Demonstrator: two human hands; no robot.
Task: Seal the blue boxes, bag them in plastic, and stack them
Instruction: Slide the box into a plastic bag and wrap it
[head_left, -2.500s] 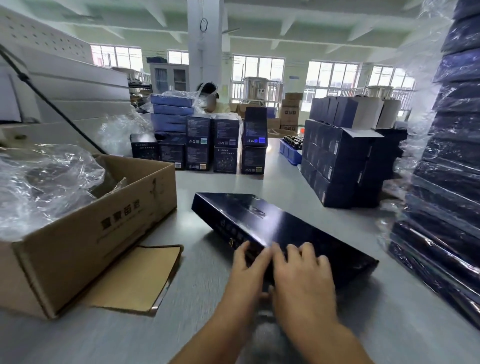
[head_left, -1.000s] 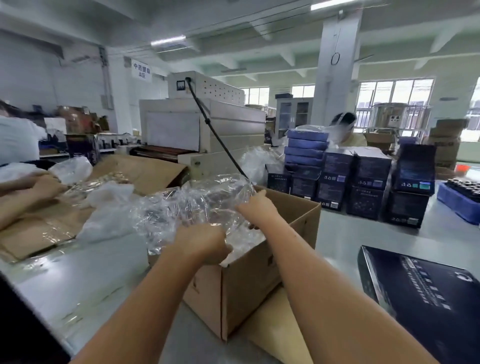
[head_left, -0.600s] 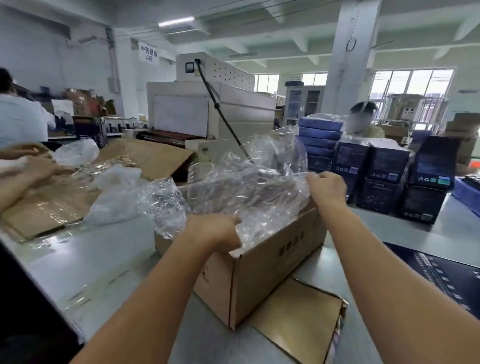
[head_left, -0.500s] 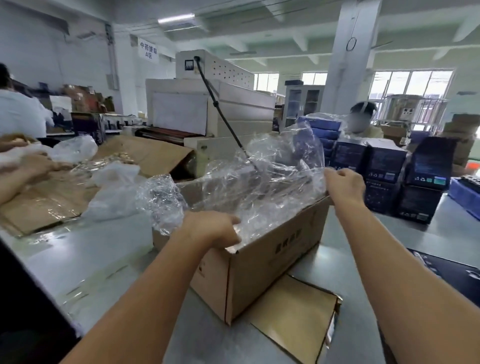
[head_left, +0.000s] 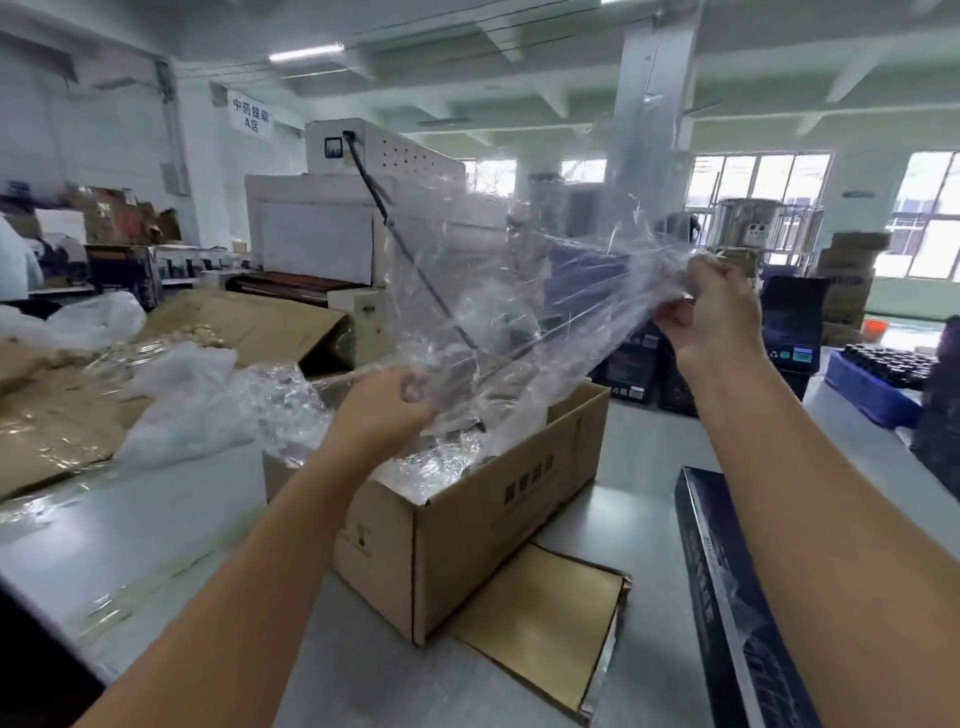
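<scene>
Both hands are gripping a clear plastic bag (head_left: 524, 312) above the cardboard box (head_left: 467, 519): left hand (head_left: 382, 410) low, right hand (head_left: 714, 317) higher; a blue box (head_left: 727, 597) is lying nearby

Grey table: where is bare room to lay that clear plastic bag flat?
Bare strip of grey table between the brown cardboard carton and the long dark blue box; another, wider, left of the carton toward the near edge. Crowded far left: crumpled white plastic and flattened cardboard.

Your plastic bag (head_left: 519, 312) is clear, the carton (head_left: 467, 535) brown with dark lettering, the box (head_left: 722, 587) at the grey worktop's (head_left: 156, 519) right edge dark blue.
</scene>
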